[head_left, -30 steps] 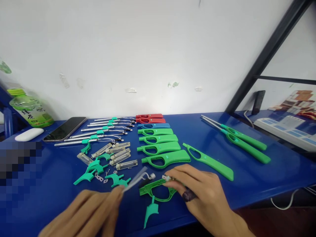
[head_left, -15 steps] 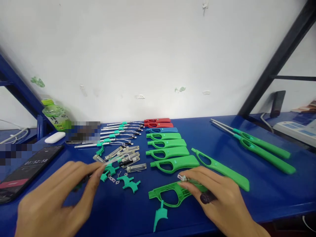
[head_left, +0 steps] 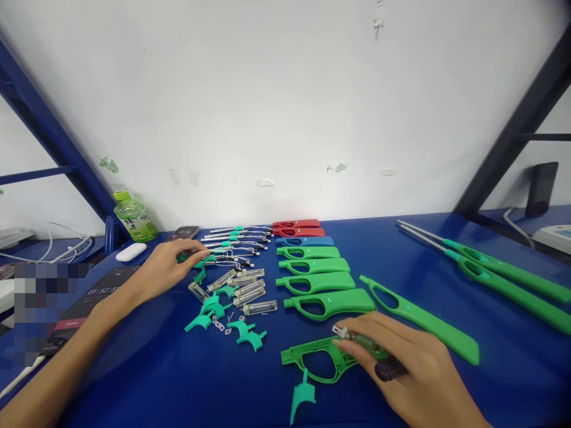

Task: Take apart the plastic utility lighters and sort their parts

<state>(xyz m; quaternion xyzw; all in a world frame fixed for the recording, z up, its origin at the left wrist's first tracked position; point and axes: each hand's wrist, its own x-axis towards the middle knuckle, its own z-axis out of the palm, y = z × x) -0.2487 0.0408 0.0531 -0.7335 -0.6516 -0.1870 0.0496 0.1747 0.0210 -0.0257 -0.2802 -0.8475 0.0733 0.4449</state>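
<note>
My left hand [head_left: 173,261] reaches to the metal tubes [head_left: 223,245] with teal collars and wires. Its thumb and fingers are pinched near a collar, and what lies between them is partly hidden. My right hand [head_left: 401,351] is closed on a clear fuel tank [head_left: 368,343] with a white valve and a small pale plate at its tip. A dark cylindrical end [head_left: 389,368] sticks out under those fingers. Just left of them lies an opened green lighter handle half [head_left: 297,355], partly covered by the hand. A teal trigger [head_left: 304,392] rests in front of it.
Several clear tanks [head_left: 259,307] and teal triggers [head_left: 252,337] lie centre-left. Red, blue and green handles [head_left: 330,303] form a column. Two finished long lighters [head_left: 499,279] and a green handle half [head_left: 423,318] lie right. A phone [head_left: 96,297], white case and bottle [head_left: 134,220] stand left.
My left hand has moved up and away from me, from beside the clear tanks to the metal tubes. The right hand keeps its hold on the tank. The view has shifted slightly.
</note>
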